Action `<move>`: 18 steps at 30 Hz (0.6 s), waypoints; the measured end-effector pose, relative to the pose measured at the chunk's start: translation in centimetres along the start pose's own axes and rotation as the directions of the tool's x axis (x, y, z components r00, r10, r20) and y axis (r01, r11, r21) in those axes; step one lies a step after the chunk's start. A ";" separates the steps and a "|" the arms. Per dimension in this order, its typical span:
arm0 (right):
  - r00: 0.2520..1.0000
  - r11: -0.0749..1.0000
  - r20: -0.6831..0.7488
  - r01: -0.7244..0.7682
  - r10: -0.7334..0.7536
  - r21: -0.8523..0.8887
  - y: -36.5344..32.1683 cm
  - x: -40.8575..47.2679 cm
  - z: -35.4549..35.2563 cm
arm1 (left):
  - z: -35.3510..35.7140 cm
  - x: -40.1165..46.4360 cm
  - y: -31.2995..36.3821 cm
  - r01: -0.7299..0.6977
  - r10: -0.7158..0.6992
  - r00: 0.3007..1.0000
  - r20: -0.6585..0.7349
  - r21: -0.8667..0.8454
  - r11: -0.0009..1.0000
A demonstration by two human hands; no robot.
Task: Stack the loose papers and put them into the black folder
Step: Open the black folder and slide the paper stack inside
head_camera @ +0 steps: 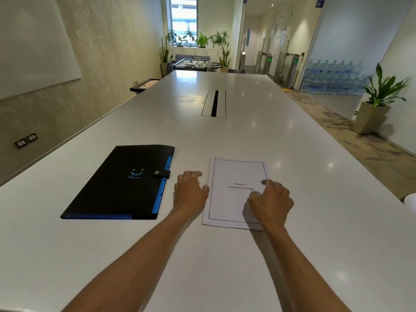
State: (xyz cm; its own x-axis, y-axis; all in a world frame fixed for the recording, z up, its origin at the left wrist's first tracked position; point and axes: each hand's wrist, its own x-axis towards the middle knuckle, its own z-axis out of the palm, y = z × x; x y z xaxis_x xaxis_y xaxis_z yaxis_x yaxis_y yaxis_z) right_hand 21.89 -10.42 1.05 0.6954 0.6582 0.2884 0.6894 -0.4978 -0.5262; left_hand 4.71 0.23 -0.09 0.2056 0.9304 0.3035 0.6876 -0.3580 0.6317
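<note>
A stack of white papers (229, 199) with a printed border and a chapter title lies flat on the white table (225, 266), in front of me. My left hand (190, 192) rests at the stack's left edge, fingers curled, thumb touching the paper's side. My right hand (271, 202) lies over the stack's right part, fingers bent and apart, covering its lower right corner. Neither hand grips anything. To the left lies the black folder (119, 185), closed with a snap strap, blue tabs showing along its right and near edges.
A cable slot (214, 103) is set into the table's middle farther away. A white object (410, 202) pokes in at the right edge. Beyond the table stand potted plants (380, 91), a foosball table (193, 64) and stacked water bottles (333, 77).
</note>
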 end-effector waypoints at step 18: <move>0.795 0.833 0.258 0.494 -0.549 0.249 -15.2 -2.0 8.9 | -8.1 4.3 -14.0 0.027 -0.124 0.975 0.184 0.456 0.890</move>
State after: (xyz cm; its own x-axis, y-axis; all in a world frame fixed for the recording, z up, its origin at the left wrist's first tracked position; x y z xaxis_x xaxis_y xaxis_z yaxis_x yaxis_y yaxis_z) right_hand 8.21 0.93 1.37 0.1221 0.9423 0.3117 0.8674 0.0514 -0.4950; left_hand -9.69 8.65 -1.84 0.2435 0.9661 0.0860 0.9348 -0.2574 0.2447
